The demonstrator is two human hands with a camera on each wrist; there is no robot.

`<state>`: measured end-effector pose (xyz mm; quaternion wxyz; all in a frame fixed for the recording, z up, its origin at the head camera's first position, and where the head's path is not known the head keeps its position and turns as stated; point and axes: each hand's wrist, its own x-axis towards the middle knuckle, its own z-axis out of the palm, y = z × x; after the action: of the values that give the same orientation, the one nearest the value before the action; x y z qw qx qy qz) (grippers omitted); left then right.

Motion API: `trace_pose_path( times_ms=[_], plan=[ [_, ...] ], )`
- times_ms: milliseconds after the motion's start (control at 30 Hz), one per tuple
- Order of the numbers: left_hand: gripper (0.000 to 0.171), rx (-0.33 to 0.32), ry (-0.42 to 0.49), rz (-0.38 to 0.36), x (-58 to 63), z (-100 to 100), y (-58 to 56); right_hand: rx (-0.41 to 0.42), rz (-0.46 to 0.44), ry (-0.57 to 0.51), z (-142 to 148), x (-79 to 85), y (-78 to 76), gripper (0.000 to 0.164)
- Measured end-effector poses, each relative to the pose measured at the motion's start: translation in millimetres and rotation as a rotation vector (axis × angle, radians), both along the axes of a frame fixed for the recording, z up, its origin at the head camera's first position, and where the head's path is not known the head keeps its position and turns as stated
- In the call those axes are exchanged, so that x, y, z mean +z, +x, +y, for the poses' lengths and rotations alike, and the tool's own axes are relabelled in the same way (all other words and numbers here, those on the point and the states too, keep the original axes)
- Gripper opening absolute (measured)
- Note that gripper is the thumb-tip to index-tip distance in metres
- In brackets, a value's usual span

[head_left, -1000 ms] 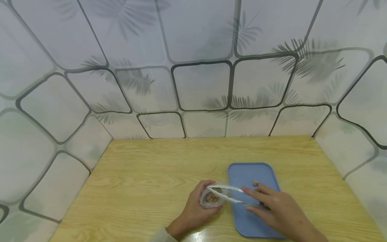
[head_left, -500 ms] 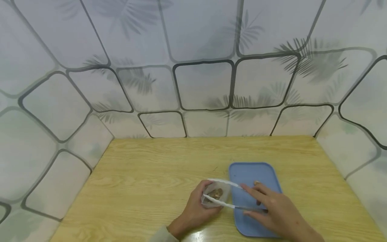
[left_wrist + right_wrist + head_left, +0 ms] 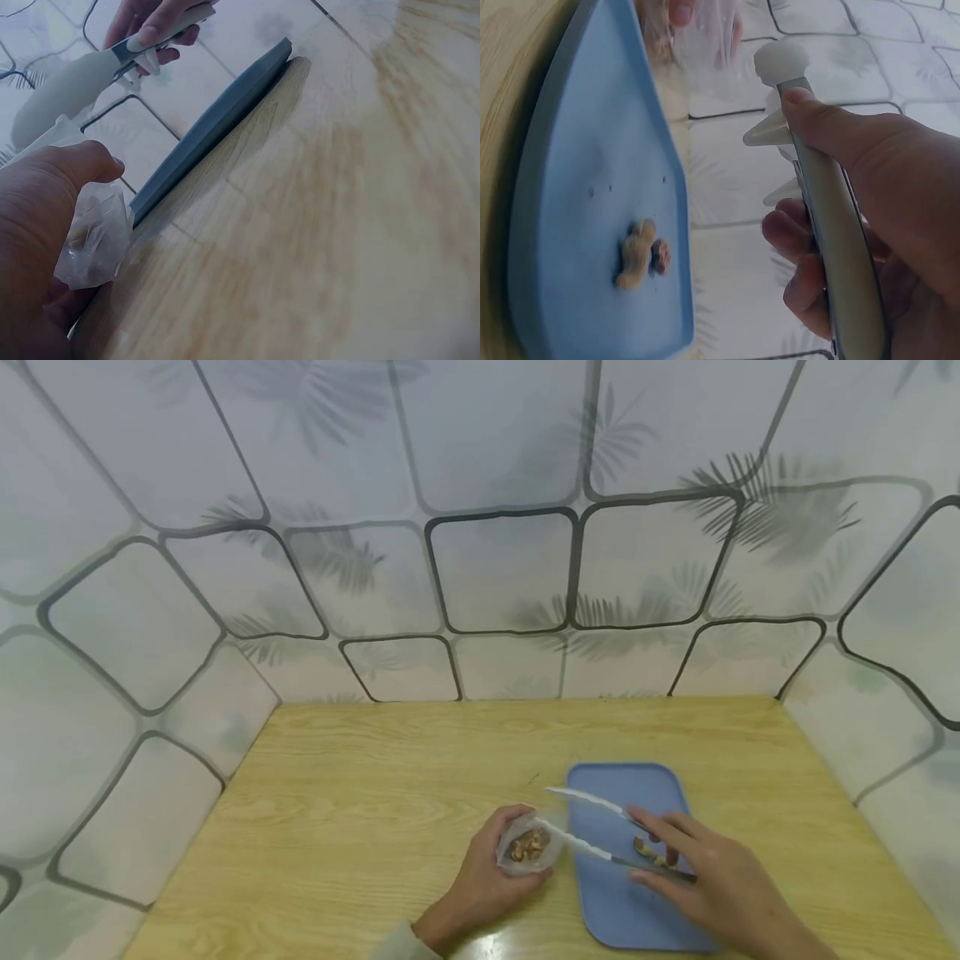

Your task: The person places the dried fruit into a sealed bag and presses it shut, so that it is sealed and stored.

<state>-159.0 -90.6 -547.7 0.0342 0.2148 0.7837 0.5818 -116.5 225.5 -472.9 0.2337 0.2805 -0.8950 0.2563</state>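
Note:
In the head view my left hand (image 3: 483, 872) grips a clear plastic bag (image 3: 550, 860) from the side, its mouth facing up. Brown nut pieces (image 3: 528, 845) lie inside it. My right hand (image 3: 723, 881) holds a pair of tongs (image 3: 581, 845) with white scalloped ends and metal-edged handles. The arms of the tongs are spread, nothing between them; one tip overlaps the bag's mouth. On the blue tray (image 3: 577, 247), below my right hand, a peanut in its shell (image 3: 635, 256) lies beside a small reddish-brown piece (image 3: 661, 256).
The tray (image 3: 622, 914) lies flat on the wooden table (image 3: 360, 793), to the right of the bag. Dark specks (image 3: 610, 188) dot its surface. Patterned wall panels (image 3: 502, 568) stand behind the table and along both sides.
My right hand has moved right with the tongs, whose ends have come away from over the bag's mouth and spread apart. My left hand keeps its grip on the bag.

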Motion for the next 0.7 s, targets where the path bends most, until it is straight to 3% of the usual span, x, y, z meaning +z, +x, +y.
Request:
trace_pose_path(
  times_ms=[233,367,533,700],
  plan=[
    [0.075,0.026,0.002,-0.004,-0.5,0,0.5,-0.071,-0.034,0.018,20,-2.0,4.3,0.085],
    [0.075,0.030,-0.008,0.036,-1.7,-1,0.3,-0.107,-0.033,0.036,32,-2.0,3.7,0.085],
    [0.076,0.027,0.002,0.070,-1.3,-1,-0.8,-0.187,-0.100,0.066,48,-5.9,3.0,0.080],
    [0.075,0.024,-0.002,0.051,-1.7,1,-0.8,-0.250,-0.168,0.107,60,-13.2,5.7,0.073]
  ],
)
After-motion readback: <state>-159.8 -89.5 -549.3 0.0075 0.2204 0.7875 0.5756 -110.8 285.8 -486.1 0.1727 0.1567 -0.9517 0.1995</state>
